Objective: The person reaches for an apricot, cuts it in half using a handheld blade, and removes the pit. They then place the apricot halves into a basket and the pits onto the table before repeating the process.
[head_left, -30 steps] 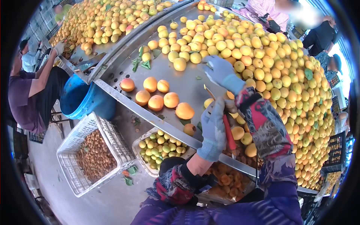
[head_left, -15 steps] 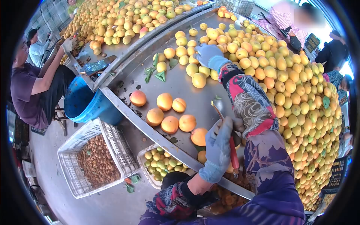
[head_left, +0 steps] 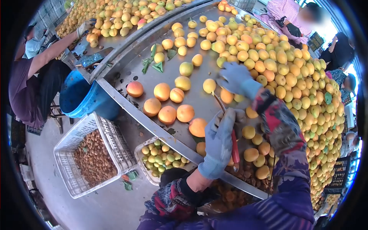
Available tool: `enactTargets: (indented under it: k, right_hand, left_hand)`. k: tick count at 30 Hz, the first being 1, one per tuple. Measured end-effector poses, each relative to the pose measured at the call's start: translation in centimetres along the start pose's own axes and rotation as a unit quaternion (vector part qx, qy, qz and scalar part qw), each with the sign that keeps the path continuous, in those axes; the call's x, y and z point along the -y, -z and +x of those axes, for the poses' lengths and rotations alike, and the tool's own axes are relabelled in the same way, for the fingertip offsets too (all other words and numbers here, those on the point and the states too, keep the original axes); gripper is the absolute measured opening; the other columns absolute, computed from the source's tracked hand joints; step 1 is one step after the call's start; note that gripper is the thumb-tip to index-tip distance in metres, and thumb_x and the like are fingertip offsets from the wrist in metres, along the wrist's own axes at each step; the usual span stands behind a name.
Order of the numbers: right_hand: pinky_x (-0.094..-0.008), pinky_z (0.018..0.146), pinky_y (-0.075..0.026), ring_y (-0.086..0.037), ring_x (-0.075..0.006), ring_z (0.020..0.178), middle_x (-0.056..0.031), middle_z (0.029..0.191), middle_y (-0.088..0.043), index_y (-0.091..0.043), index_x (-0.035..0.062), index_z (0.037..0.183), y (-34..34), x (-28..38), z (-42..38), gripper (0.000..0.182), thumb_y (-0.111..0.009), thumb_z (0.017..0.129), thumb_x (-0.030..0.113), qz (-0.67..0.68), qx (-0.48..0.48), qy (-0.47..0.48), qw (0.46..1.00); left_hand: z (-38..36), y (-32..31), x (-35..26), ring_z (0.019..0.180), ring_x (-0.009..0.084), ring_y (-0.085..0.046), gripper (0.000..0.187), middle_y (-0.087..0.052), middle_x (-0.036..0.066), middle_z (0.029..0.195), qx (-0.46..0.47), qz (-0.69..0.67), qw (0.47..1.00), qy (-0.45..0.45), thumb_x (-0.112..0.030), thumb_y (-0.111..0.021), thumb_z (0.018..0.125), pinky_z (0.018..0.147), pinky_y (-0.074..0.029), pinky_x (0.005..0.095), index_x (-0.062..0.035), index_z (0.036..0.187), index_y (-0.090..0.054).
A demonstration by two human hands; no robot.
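Note:
My left hand (head_left: pixel 220 142), in a grey-blue glove, is closed around a slim tool with a red handle (head_left: pixel 235 150) and a thin pointed tip aimed up toward the table. Further up, my gloved right hand (head_left: pixel 237 78) is blurred by motion, fingers stretched out at the near edge of a big heap of yellow apricots (head_left: pixel 283 69). I see nothing held in it. A single yellow apricot (head_left: pixel 209 86) sits just left of those fingers. Several larger orange apricots (head_left: pixel 167 115) lie on the metal table (head_left: pixel 126 109), left of my left hand.
Below the table's raised edge stand a white crate of brown pits (head_left: pixel 96 161) and a basket of greenish fruit (head_left: pixel 163 159). A blue bucket (head_left: pixel 86 96) is beside a seated co-worker (head_left: pixel 30 88). Leaves (head_left: pixel 157 66) lie on the tabletop. Other people work at the far right.
My right hand has drawn back rightward across the heap. Several apricots are now spread toward the larger orange ones and below my right forearm. My left hand still grips the red-handled tool.

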State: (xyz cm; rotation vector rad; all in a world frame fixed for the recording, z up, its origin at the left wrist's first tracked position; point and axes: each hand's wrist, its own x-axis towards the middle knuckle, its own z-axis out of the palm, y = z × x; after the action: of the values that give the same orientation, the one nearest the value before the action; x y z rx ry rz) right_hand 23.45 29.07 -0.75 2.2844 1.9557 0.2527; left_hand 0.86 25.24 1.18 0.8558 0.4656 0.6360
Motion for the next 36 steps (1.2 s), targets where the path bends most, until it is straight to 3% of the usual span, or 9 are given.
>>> enactTargets:
  k: [7, 10, 14, 17, 20, 22, 27, 29, 36]
  right_hand:
    - [-0.0391, 0.066, -0.048, -0.059, -0.0286, 0.077, -0.0081, 0.092, -0.058, -0.061, 0.0110, 0.091, 6.5, 1.6, -10.1, 0.023, -0.065, 0.079, 0.030, 0.141, 0.046, -0.059, 0.987]
    - [-0.0432, 0.068, -0.049, -0.062, -0.0299, 0.082, -0.0093, 0.090, -0.061, -0.059, 0.0123, 0.096, 4.7, 1.6, -6.7, 0.027, -0.057, 0.083, 0.036, 0.111, -0.007, -0.018, 0.994]
    - [-0.0454, 0.079, -0.049, -0.060, -0.0332, 0.095, -0.0127, 0.105, -0.063, -0.060, 0.0150, 0.107, 4.0, 4.4, 1.5, 0.030, -0.050, 0.086, 0.033, 0.227, 0.086, -0.023, 0.970]
    - [-0.0457, 0.080, -0.048, -0.061, -0.0350, 0.095, -0.0145, 0.105, -0.064, -0.059, 0.0153, 0.115, 0.2, 5.8, 6.7, 0.036, -0.050, 0.086, 0.035, 0.213, 0.008, 0.056, 0.975]
    - [-0.0455, 0.077, -0.048, -0.061, -0.0372, 0.090, -0.0162, 0.104, -0.063, -0.055, 0.0117, 0.118, 0.4, 6.3, 10.2, 0.040, -0.051, 0.088, 0.037, 0.153, 0.062, 0.012, 0.986]
    - [-0.0460, 0.078, -0.048, -0.060, -0.0369, 0.093, -0.0184, 0.104, -0.063, -0.054, 0.0107, 0.121, 0.6, 6.0, 11.9, 0.046, -0.051, 0.087, 0.041, 0.212, -0.022, -0.146, 0.966]
    - [-0.0466, 0.082, -0.047, -0.058, -0.0364, 0.100, -0.0192, 0.109, -0.060, -0.055, 0.0079, 0.119, 0.9, 9.7, 9.6, 0.049, -0.053, 0.087, 0.044, 0.307, -0.083, -0.007, 0.948]
    - [-0.0475, 0.077, -0.048, -0.060, -0.0368, 0.093, -0.0176, 0.105, -0.060, -0.062, 0.0095, 0.109, 0.3, 11.6, 8.5, 0.047, -0.050, 0.087, 0.050, 0.216, 0.001, 0.119, 0.969]
    - [-0.0435, 0.082, -0.047, -0.057, -0.0344, 0.097, -0.0141, 0.108, -0.058, -0.062, 0.0069, 0.104, -2.4, 6.1, 5.5, 0.033, -0.053, 0.089, 0.035, 0.248, -0.074, 0.106, 0.960]
  left_hand:
    - [-1.3, -1.3, -0.6, 0.060, 0.0076, -0.050, 0.037, -0.063, 0.004, 0.084, 0.012, -0.033, 0.999, 0.036, -0.034, -0.046, 0.096, 0.055, -0.041, 0.0219, -0.0001, 0.097, -0.062]
    - [-1.5, -1.3, -0.2, 0.059, 0.0075, -0.050, 0.037, -0.063, 0.004, 0.082, 0.013, -0.036, 0.999, 0.022, -0.034, -0.046, 0.096, 0.055, -0.041, 0.0217, -0.0003, 0.097, -0.062]
    - [-1.5, -0.9, -0.3, 0.059, 0.0075, -0.050, 0.037, -0.062, 0.004, 0.080, -0.001, -0.023, 1.000, 0.012, -0.034, -0.046, 0.097, 0.055, -0.041, 0.0216, -0.0005, 0.096, -0.062]
    - [-1.2, -0.7, -0.6, 0.060, 0.0074, -0.050, 0.037, -0.062, 0.003, 0.080, -0.006, -0.037, 0.999, 0.004, -0.034, -0.045, 0.097, 0.056, -0.041, 0.0213, -0.0006, 0.095, -0.062]
    - [-1.1, -0.3, -0.9, 0.062, 0.0070, -0.050, 0.037, -0.062, 0.003, 0.082, -0.005, -0.033, 0.999, 0.007, -0.034, -0.045, 0.097, 0.058, -0.042, 0.0207, -0.0007, 0.095, -0.062]
    - [-0.9, -0.2, -1.0, 0.064, 0.0067, -0.050, 0.037, -0.062, 0.003, 0.085, 0.000, -0.049, 0.999, 0.011, -0.034, -0.045, 0.097, 0.060, -0.042, 0.0205, -0.0011, 0.094, -0.061]
    - [-0.6, -0.1, -1.1, 0.065, 0.0071, -0.051, 0.036, -0.062, 0.003, 0.086, -0.003, -0.049, 0.999, 0.023, -0.033, -0.045, 0.097, 0.060, -0.042, 0.0209, -0.0019, 0.094, -0.062]
    - [-0.3, 0.0, -0.7, 0.065, 0.0073, -0.051, 0.035, -0.062, 0.003, 0.085, 0.007, -0.049, 0.999, 0.019, -0.033, -0.045, 0.097, 0.060, -0.042, 0.0210, -0.0019, 0.094, -0.062]
    - [-0.3, -0.4, -0.9, 0.060, 0.0089, -0.051, 0.037, -0.064, 0.005, 0.082, -0.021, -0.041, 0.999, 0.007, -0.034, -0.048, 0.095, 0.058, -0.042, 0.0216, 0.0001, 0.095, -0.063]
